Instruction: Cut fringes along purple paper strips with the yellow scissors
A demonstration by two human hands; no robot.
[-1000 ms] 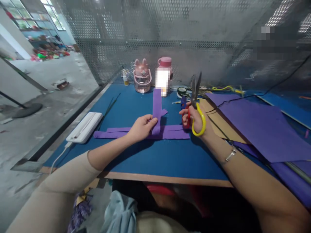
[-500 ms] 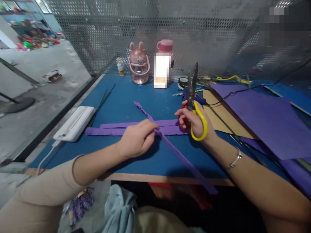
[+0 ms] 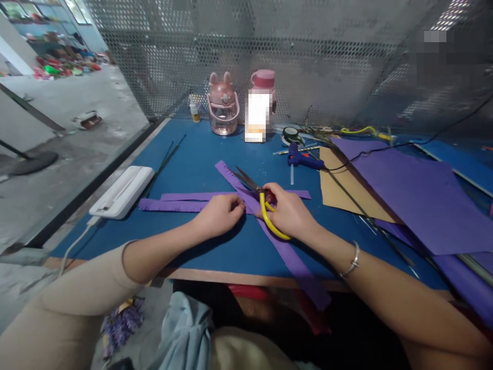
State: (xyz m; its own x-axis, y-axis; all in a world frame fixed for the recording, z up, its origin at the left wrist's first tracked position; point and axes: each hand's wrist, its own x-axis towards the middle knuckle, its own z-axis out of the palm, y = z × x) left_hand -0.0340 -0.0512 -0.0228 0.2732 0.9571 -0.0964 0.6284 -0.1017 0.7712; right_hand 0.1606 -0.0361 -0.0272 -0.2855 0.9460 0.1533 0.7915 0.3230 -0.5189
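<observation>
A long purple paper strip point(image 3: 290, 257) lies diagonally across the table, and its near end hangs past the front edge. Its far part has small cuts along one side. My left hand point(image 3: 221, 213) is closed, the fingertips pinched at the strip's left edge. In my right hand point(image 3: 288, 210) are scissors point(image 3: 265, 210) with yellow and red handles, their blades slightly apart over the strip and pointing to the far left. Beneath, two more purple strips point(image 3: 173, 205) lie crosswise, the nearer one nicked along its edge and partly hidden by my left hand.
A white power bank point(image 3: 123, 192) with a cable lies left. Behind stand a pink bottle point(image 3: 223, 105), a bright phone screen point(image 3: 257, 115) and a small glue bottle point(image 3: 194, 110). On the right are a blue glue gun point(image 3: 304, 156), tape point(image 3: 291, 135) and purple sheets point(image 3: 416, 190).
My right hand has come down and left, bringing the raised scissors onto the strip. The diagonal strip, twisted and narrow before, now lies flatter and wider. My left hand has shifted slightly.
</observation>
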